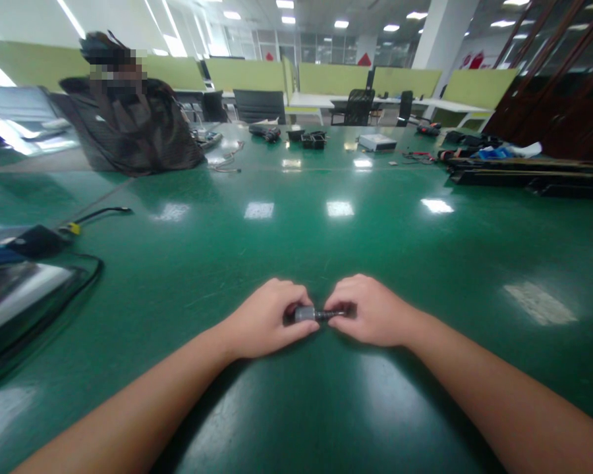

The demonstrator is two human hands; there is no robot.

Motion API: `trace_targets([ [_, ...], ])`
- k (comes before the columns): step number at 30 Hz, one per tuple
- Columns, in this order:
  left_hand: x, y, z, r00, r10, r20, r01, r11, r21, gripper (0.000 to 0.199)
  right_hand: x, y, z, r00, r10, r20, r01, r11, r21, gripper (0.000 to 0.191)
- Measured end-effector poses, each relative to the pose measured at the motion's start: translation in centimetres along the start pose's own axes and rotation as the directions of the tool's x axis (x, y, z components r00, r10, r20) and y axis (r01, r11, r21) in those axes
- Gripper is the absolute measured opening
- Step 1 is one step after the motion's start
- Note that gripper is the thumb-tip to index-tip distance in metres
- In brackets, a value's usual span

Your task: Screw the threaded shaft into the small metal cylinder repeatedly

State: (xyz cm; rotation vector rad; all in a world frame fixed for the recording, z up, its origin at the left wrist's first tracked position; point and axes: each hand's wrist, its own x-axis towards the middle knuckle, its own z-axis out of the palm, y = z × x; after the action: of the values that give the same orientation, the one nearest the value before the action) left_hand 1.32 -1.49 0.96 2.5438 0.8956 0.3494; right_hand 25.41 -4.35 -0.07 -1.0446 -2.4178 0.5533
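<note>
My left hand [271, 319] is closed around the thick grey cylinder end of a small grey-and-black rod-like part [305, 314]. A thinner, dark, ribbed shaft sticks out of that cylinder to the right. My right hand [368, 311] is closed in a pinch on this shaft, its thumb below and its fingers above. The part lies level between the two hands, low over the green table [296, 243]. I cannot make out its exact kind, and its ends are partly hidden by my fingers.
A large dark bag [128, 131] stands at the back left. Left of me lie a black cable [96, 266] and flat items. Black parts [313, 139], a white box [377, 142] and long dark bars [524, 174] lie along the far side and right.
</note>
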Motion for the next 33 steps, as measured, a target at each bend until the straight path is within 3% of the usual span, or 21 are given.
trace_targets([
  [33, -0.2, -0.2, 0.1, 1.0, -0.01, 0.01, 0.01, 1.0, 0.003, 0.024, -0.4, 0.6, -1.2, 0.989, 0.134, 0.067, -0.138, 0.989, 0.052, 0.008],
])
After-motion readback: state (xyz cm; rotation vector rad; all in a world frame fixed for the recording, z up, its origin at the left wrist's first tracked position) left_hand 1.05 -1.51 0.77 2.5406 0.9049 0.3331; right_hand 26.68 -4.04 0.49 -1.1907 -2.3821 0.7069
